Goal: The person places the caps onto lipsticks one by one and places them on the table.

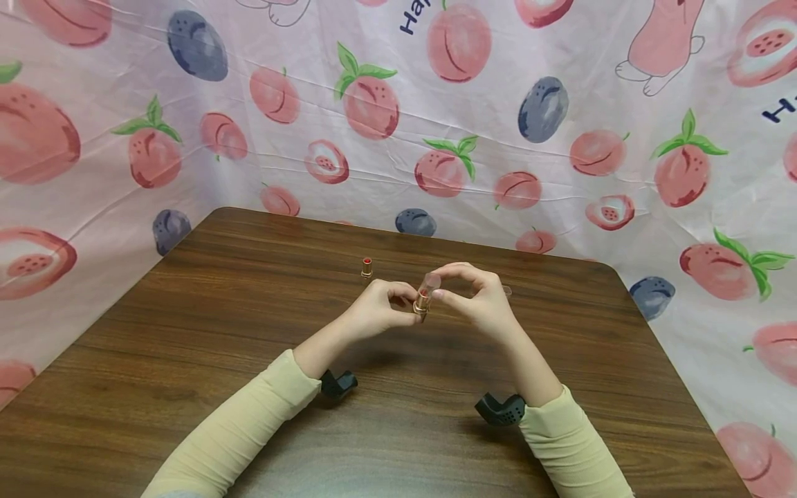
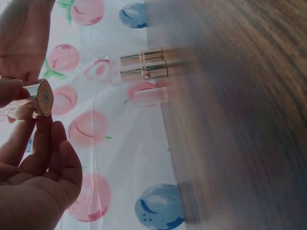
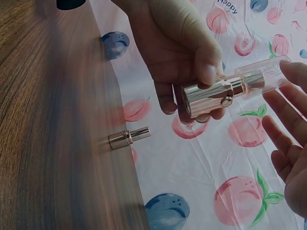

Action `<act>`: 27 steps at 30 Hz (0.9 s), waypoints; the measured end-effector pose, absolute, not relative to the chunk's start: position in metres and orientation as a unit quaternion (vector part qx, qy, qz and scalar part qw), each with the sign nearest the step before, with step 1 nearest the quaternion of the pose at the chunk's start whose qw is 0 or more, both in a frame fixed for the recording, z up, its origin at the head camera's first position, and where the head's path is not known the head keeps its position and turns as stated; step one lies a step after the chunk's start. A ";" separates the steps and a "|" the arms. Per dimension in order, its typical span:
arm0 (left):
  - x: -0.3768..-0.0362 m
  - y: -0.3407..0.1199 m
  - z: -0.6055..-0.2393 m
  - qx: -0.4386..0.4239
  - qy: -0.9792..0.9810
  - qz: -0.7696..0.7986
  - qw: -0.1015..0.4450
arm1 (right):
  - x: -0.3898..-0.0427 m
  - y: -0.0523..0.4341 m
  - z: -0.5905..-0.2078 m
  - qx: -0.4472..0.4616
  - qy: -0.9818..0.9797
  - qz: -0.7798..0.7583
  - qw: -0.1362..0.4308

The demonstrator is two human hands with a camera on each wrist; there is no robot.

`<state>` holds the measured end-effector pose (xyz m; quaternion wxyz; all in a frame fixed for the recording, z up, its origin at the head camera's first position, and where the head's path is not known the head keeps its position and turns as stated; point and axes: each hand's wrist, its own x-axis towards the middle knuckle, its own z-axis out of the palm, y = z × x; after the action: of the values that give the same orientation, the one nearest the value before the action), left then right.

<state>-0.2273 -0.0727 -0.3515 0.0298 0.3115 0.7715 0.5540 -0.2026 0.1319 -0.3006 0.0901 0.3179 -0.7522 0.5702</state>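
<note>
- head view: above the middle of a brown wooden table [image 1: 187, 360], a gold lipstick tube [image 1: 422, 302] pinched at its base by the left hand [image 1: 376, 311]; its clear cap [image 1: 429, 282] pinched from the top by the right hand [image 1: 482, 297]. a second, uncapped lipstick [image 1: 367, 267] upright on the table just beyond the left hand, red tip up. a peach-print cloth [image 1: 398, 124] hung behind.
- left wrist view: gold base end of the tube [image 2: 44, 98] close to the camera, gripped by left fingertips [image 2: 12, 91], remaining fingers loosely curled below. farther off, two capped lipsticks [image 2: 141, 63] side by side on the table edge, a loose clear cap [image 2: 151, 96] beside them.
- right wrist view: tube [image 3: 211, 98] clasped by left fingers and thumb; clear cap [image 3: 264, 76] on its end, touched by right fingers [image 3: 292, 72], other fingers spread and relaxed. uncapped lipstick [image 3: 128, 137] on the table [image 3: 53, 124] beyond.
</note>
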 end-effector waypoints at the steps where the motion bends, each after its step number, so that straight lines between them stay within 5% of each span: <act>1: -0.228 -0.073 -0.352 0.311 0.771 0.555 0.031 | -0.200 0.131 -0.298 0.316 -0.753 0.570 0.088; 27: -0.234 -0.076 -0.357 0.314 0.760 0.567 0.041 | -0.203 0.129 -0.304 0.324 -0.755 0.564 0.077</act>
<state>-0.2344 -0.0765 -0.3566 0.0406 0.3136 0.7603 0.5675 -0.2030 0.1289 -0.3038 0.0769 0.3236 -0.7554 0.5645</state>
